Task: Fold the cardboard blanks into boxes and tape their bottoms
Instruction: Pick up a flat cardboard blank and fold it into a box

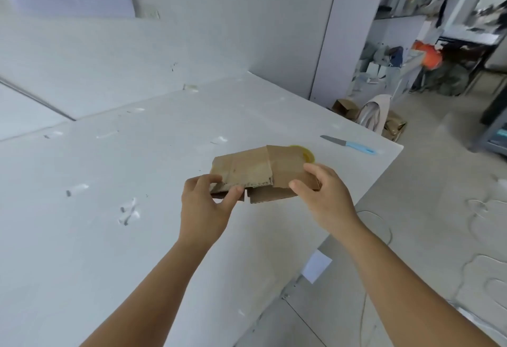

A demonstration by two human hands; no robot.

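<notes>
In the head view, a wide white worktop (115,237) is seen from above, running from the lower left towards a far corner at the right. Its surface is marked with scattered scuffs and short strips of clear tape residue (129,211). A flattened cardboard blank (260,171) is held just above the worktop near its right edge, with its flaps partly folded over one another. The blank's left end is gripped by the left hand (205,204), the thumb laid on top and the fingers (234,191) curled under the lower edge. The right end is held by the right hand (323,196), its thumb pressed on the near face and the fingers wrapped round the far side.

A yellowish tape roll (307,153) is partly hidden behind the blank and lies on the worktop. Further right, near the worktop's edge, a knife with a light blue handle (348,143) is laid flat, well apart from the blank.

White wall panels (192,31) are seen behind the worktop. To the right, a pale floor (428,182) is visible, with a thin cable (384,226) trailing across it. Brown cardboard boxes (345,109) are piled at the foot of a partition, and blurred, cluttered shelving (406,17) fills the far right background.
</notes>
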